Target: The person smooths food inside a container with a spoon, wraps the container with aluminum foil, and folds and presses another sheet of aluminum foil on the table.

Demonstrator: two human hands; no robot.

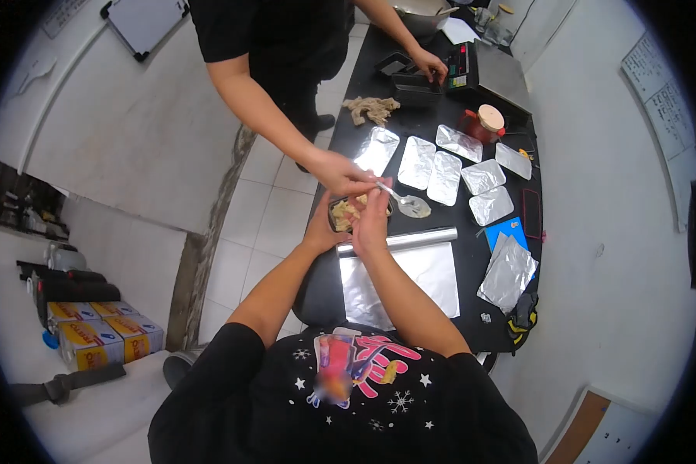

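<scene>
My left hand point(322, 226) is wrapped round the left side of a small tray of pale yellowish food point(340, 214). Over the tray's right side is my right hand point(371, 223), its fingertips closed at the handle of a metal spoon point(413, 206). A co-worker's hand point(340, 173) reaches in from the upper left and touches the same handle end. The spoon's bowl points right, over the black table. Just below my hands lies a roll of foil point(421, 238), with a sheet point(425, 278) drawn out from it, partly under my right forearm.
Several foil-covered trays point(416, 162) lie beyond the spoon. Behind them stand a red jar point(483, 124) and a scale point(499, 76). A crumpled cloth point(371, 110) is near the left edge. Foil sheets point(508, 272), a blue item point(509, 230) and a phone point(531, 214) lie right. The co-worker stands at the left edge.
</scene>
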